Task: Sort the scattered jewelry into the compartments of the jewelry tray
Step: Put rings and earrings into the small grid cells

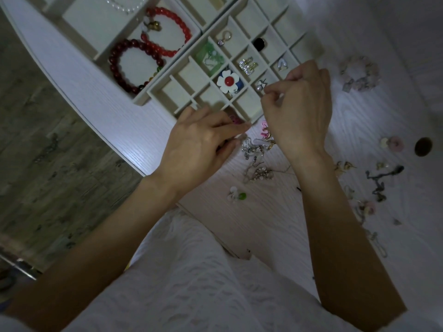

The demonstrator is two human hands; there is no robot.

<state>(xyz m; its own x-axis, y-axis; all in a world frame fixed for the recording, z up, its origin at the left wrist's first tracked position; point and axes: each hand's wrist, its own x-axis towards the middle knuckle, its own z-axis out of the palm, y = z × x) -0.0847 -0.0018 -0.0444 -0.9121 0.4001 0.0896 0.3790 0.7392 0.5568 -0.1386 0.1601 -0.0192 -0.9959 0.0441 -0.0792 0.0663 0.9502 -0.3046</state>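
The cream jewelry tray (165,85) with small square compartments lies at the top centre of the white table. It holds a white flower brooch (227,81), green earrings (209,56), gold rhinestone earrings (248,64), a black ring (259,43) and a pearl bow earring (260,86). My right hand (299,111) hovers at the tray's near right edge with fingers curled, pinching something too small to identify. My left hand (199,142) rests at the tray's front edge, its fingertips touching a silver tangle of scattered jewelry (254,147). A pink piece (263,129) lies between the hands.
A second tray (79,17) at top left holds red bead bracelets (167,32), a dark red bracelet (134,65) and pearls. Loose on the table are a pink bracelet (359,71), a green-white earring (237,194), a dark cord (381,180) and small earrings. A round hole (423,146) sits at right.
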